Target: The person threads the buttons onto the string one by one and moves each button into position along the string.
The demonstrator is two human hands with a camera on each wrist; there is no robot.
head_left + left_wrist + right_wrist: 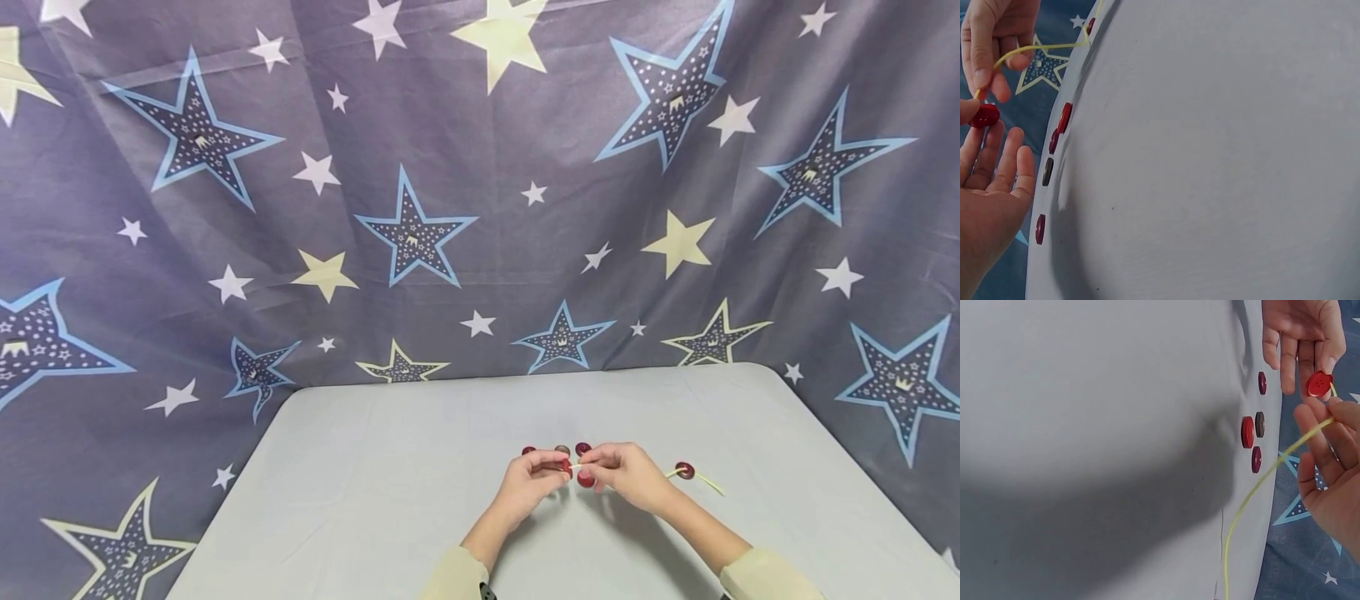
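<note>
Head view | left hand (529, 485) pinching red button (1319, 384) | right hand (627, 473) pinching yellow cord (1254, 494) end at button | spare buttons (1254, 432) lying on table (360, 483) | no legible writing.

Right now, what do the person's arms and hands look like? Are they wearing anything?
Both hands are bare: the left hand and right hand have no gloves or rings showing. Each arm ends in a pale cream long sleeve, pushed back from the wrist.
</note>
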